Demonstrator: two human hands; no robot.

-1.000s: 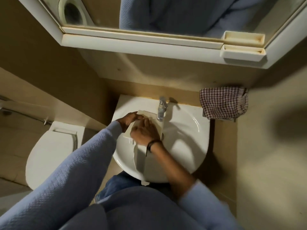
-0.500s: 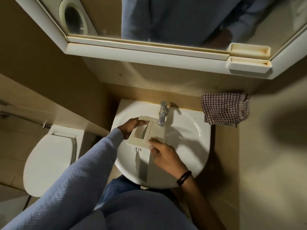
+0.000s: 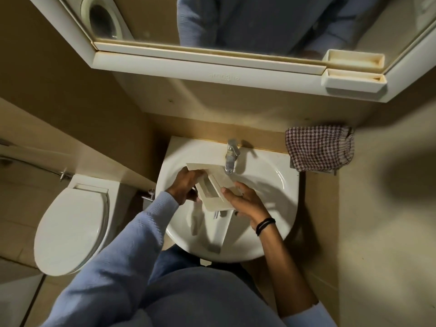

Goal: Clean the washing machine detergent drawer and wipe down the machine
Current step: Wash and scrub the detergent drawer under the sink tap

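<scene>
I hold a cream plastic detergent drawer (image 3: 213, 188) over the white basin (image 3: 271, 185), just below the chrome tap (image 3: 230, 159). My left hand (image 3: 187, 186) grips the drawer's left end, fingers curled round its edge. My right hand (image 3: 245, 201) rests on the drawer's right side with the fingers laid fairly straight on its surface and the thumb under it. The drawer is tilted, its open compartment facing up. The washing machine (image 3: 103, 20) shows only as a reflection in the mirror at the top left.
A checked cloth (image 3: 319, 148) lies on the ledge right of the basin. A closed white toilet (image 3: 73, 223) stands to the left. A mirror cabinet (image 3: 212, 69) with a small shelf tray (image 3: 354, 80) overhangs the basin.
The drawer has turned and tilted under the tap. My right hand slid from the drawer's near edge up onto its right side; a second ago it covered the top. My head has moved closer.
</scene>
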